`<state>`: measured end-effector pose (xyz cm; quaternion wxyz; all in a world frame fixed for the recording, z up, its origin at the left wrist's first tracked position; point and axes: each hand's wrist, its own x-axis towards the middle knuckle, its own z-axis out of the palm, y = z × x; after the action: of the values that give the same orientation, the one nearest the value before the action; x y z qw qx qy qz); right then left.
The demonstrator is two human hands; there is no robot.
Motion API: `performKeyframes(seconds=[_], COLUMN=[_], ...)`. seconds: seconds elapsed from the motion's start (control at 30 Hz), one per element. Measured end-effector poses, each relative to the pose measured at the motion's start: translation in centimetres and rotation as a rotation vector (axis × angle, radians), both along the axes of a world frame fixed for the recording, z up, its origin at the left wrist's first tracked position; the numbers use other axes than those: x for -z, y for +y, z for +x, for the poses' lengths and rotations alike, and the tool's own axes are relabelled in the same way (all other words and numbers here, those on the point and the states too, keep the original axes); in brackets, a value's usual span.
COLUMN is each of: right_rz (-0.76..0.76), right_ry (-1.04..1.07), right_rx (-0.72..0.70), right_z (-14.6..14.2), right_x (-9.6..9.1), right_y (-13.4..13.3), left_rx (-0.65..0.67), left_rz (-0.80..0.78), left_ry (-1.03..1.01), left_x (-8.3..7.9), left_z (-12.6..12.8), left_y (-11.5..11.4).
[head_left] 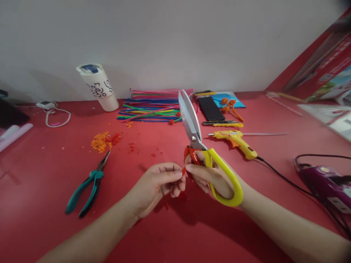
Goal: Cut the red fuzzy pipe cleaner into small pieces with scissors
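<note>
My right hand [210, 177] grips large scissors [192, 126] with yellow and red handles; the silver blades point up and away and look nearly closed. Its fingertips also touch a small red piece [183, 170]. My left hand [160, 182] is curled, pinching that same red piece from the left, so the two hands meet above the red table [175, 233]. Small red scraps lie on the table just under the hands.
Teal pliers [87, 186] lie to the left, near a pile of orange and red scraps [102, 141]. Behind are colourful pipe cleaners [153, 107], a tilted white cup [98, 87], a black phone [210, 108], a yellow glue gun [237, 141] with its cable, and a purple device [323, 182] at right.
</note>
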<state>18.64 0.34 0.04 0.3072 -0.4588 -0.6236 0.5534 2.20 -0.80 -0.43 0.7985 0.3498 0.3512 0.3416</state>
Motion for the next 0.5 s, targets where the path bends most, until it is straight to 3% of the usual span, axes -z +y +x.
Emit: performKeyframes(seconds=[0.33, 0.4, 0.5], right_rz=[-0.091, -0.048, 0.129], right_ry=[-0.19, -0.209, -0.283], right_rx=[0.041, 0.056, 0.085], right_z=[-0.5, -0.3, 0.5], right_x=[-1.4, -1.3, -1.0], right_y=[-0.5, -0.4, -0.1], left_rx=[-0.094, -0.094, -0.133], left_rz=[0.117, 0.111, 0.095], left_ry=[0.275, 0.282, 0.229], left_x=[-0.2, -0.1, 0.1], left_z=[0.5, 0.4, 0.0], left_y=[0.0, 0.1, 0.3])
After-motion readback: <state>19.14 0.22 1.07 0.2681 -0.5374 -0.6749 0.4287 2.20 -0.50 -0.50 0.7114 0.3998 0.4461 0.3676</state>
